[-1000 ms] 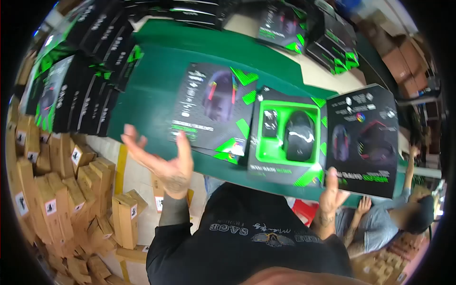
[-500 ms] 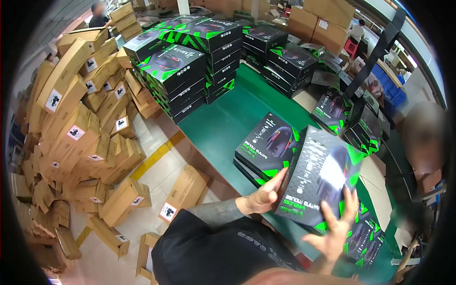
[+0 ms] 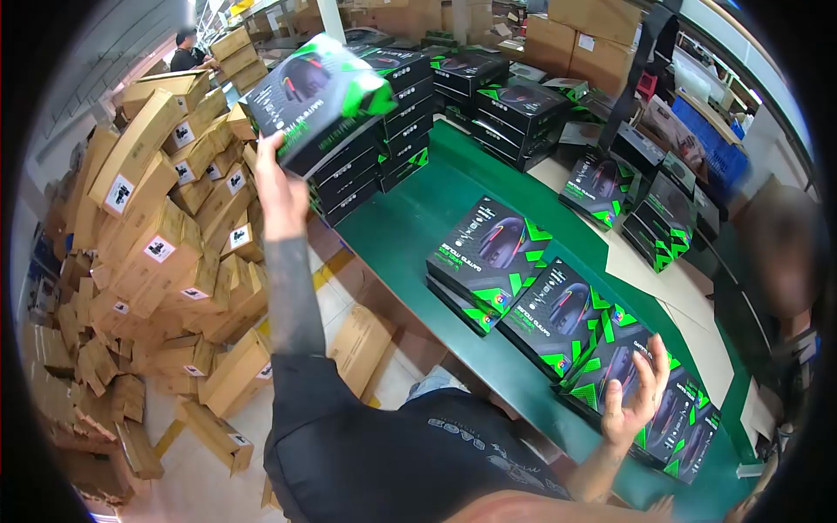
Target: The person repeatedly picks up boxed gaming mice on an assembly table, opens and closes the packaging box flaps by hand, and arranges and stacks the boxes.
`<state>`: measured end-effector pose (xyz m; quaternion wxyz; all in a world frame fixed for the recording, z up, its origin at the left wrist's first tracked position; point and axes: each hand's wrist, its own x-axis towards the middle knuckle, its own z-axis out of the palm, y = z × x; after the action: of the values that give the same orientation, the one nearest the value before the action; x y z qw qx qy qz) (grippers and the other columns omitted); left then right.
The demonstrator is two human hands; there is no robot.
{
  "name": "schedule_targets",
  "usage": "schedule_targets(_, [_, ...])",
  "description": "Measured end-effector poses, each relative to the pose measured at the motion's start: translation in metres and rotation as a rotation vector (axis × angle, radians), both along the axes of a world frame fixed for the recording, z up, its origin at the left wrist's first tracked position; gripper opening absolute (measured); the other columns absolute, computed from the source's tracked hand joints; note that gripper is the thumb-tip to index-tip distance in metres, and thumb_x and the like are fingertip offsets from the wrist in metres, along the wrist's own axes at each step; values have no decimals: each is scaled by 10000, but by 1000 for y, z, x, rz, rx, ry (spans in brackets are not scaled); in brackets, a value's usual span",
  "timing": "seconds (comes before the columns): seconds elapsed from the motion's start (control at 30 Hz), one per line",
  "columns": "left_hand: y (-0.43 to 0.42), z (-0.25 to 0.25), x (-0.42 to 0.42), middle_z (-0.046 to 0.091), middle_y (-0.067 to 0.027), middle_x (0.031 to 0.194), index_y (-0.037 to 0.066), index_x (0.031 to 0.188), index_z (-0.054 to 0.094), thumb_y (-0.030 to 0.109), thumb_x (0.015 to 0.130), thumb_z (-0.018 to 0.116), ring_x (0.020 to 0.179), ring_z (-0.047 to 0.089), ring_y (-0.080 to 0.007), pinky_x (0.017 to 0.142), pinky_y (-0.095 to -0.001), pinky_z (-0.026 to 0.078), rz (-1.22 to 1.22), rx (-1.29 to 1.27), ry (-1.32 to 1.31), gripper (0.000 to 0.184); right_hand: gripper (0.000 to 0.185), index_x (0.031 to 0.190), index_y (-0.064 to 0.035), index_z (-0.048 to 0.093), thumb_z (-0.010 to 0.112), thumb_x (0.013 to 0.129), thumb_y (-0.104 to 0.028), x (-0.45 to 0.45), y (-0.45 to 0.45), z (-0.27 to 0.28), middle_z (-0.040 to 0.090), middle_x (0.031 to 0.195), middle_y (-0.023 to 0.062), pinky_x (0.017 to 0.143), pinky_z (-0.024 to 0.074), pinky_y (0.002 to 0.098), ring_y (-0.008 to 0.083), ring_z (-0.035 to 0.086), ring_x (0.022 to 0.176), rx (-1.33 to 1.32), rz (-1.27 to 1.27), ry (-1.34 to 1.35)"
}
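The left hand [image 3: 282, 199] grips a box [image 3: 307, 98] near a stack [image 3: 408, 113]; the right hand [image 3: 635, 399], well apart, hangs spread-fingered by more boxes [image 3: 555, 310] on this green table [image 3: 392, 231].

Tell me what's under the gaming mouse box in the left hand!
Black sides of stacked gaming mouse boxes show below. The held gaming mouse box hides the stack's top and its own underside.

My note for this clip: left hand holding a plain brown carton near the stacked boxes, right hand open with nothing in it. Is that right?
Not quite: the left hand holds a printed black-and-green mouse box, as the head view shows. It is near the stacked boxes, and the right hand is open with nothing in it.
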<state>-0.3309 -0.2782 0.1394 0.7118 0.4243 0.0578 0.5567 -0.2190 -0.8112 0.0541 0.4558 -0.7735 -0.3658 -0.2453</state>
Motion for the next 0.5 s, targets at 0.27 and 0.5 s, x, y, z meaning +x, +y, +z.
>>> schedule_targets(0.27, [78, -40, 10, 578, -176, 1198, -48, 1154, 577, 165, 772, 789, 1086, 546, -279, 972, -393, 424, 1224, 684, 757, 486, 415, 1225, -8, 581, 676, 839, -128, -7, -101, -51, 505, 1349, 200, 1044, 377, 414, 344, 490, 1243, -106, -671, 233])
schedule_targets(0.5, [-61, -134, 87, 544, -149, 1317, 13, 1351, 483, 215, 966, 568, 1228, 495, -219, 1053, -332, 366, -162, 908, 957, 443, 520, 1220, -31, 604, 728, 805, -319, -10, -154, -54, 498, 1362, 200, 1049, 374, 425, 366, 478, 1242, -345, -952, 392])
